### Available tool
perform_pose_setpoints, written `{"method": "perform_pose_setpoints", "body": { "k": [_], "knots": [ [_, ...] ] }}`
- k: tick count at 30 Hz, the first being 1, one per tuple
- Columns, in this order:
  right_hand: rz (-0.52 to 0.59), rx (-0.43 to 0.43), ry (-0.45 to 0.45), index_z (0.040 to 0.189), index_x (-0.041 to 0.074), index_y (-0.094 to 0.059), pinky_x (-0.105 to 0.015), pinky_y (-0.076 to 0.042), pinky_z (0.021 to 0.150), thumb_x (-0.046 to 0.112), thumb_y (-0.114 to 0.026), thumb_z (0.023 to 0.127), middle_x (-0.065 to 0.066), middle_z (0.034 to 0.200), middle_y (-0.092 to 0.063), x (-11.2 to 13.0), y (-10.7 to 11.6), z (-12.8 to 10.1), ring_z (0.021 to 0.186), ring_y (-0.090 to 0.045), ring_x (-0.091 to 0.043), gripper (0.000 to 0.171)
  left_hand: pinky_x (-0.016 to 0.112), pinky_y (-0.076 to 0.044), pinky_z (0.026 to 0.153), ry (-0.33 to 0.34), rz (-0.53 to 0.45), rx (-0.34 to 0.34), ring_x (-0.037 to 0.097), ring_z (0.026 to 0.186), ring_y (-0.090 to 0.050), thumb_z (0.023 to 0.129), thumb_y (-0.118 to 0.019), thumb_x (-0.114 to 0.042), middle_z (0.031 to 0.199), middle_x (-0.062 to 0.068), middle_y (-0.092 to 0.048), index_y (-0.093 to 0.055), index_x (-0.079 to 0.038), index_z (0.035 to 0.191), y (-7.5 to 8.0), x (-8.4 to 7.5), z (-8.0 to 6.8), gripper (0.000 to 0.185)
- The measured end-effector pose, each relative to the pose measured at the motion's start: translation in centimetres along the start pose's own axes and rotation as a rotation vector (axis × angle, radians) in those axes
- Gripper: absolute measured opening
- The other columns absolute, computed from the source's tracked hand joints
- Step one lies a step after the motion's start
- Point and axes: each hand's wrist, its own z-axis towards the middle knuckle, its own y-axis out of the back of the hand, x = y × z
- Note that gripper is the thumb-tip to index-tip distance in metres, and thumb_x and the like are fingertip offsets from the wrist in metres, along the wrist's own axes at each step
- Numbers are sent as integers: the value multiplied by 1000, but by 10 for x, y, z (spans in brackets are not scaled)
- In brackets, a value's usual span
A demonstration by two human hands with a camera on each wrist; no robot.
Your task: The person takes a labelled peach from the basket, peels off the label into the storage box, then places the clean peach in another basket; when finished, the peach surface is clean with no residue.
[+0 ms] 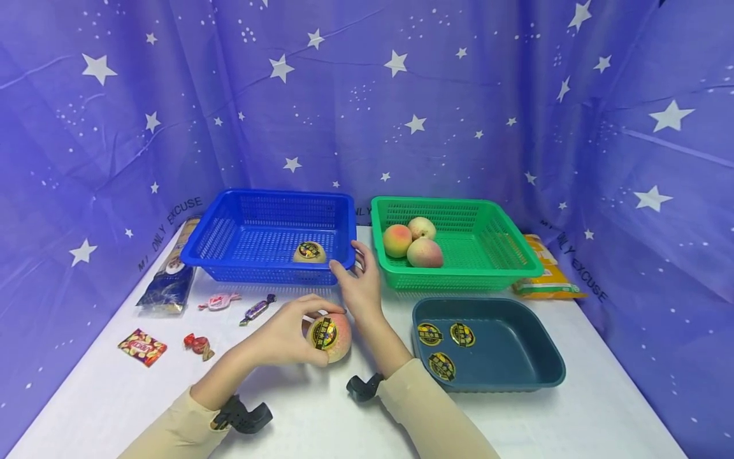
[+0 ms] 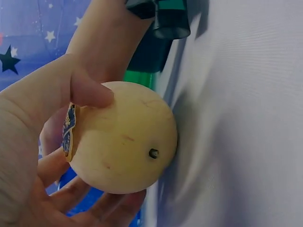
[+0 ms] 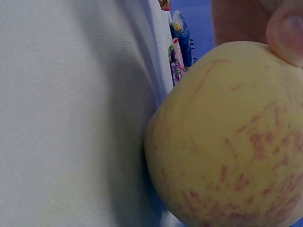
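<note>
L hand (image 1: 287, 338) grips stickered peach (image 1: 329, 337) on table (image 1: 321, 421) (fingers curled round it); R hand (image 1: 360, 287) relaxed, touching blue basket (image 1: 209, 245).

Your right wrist view is filled by a yellow peach (image 3: 232, 137) with red streaks, resting against the white bench (image 3: 71, 118). A fingertip (image 3: 286, 30) presses its top right. Beyond it, wrapped candies (image 3: 177, 59) lie blurred on the bench.

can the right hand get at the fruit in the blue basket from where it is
Probably yes. The right hand is open at the blue basket near rim, and the stickered fruit lies just inside that wall with nothing over it; the left hand holds another fruit.
</note>
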Motion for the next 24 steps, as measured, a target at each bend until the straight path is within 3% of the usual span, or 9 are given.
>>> {"method": "perform_pose_setpoints", "body": {
  "k": [5, 14, 20, 24],
  "knots": [
    [0, 5, -4, 162, 19, -52, -57, -52, 123, 20, -79, 101, -20, 164, -56, 1, -1, 1, 153, -55, -46, 68, 41, -62, 109, -4, -94, 22, 23, 123, -71, 70, -94, -14, 136, 2, -75, -70, -15, 143, 0, 3, 0, 77],
    [-74, 0, -25, 165, 20, -50, -55, -49, 127, 20, -76, 104, -18, 167, -54, 6, -4, -2, 155, -54, -43, 67, 39, -62, 112, 53, -312, 59, 33, 137, -64, 73, -97, -6, 143, 7, -68, -65, -14, 141, 2, 14, -2, 75],
    [-157, 33, -63, 170, 21, -42, -53, -44, 132, 21, -72, 106, -15, 175, -45, 21, -1, -19, 160, -49, -38, 71, 37, -63, 110, 39, -391, 91, 37, 140, -63, 77, -96, -6, 147, 10, -68, -66, -10, 145, -1, 19, -3, 74],
    [-246, 54, -127, 170, 19, -41, -58, -41, 133, 25, -73, 103, -16, 179, -39, 34, 9, -36, 161, -46, -42, 74, 36, -64, 109, 49, -410, 97, 36, 140, -64, 78, -96, -5, 149, 9, -68, -66, -11, 146, -3, 20, -3, 74]
  ]
}}
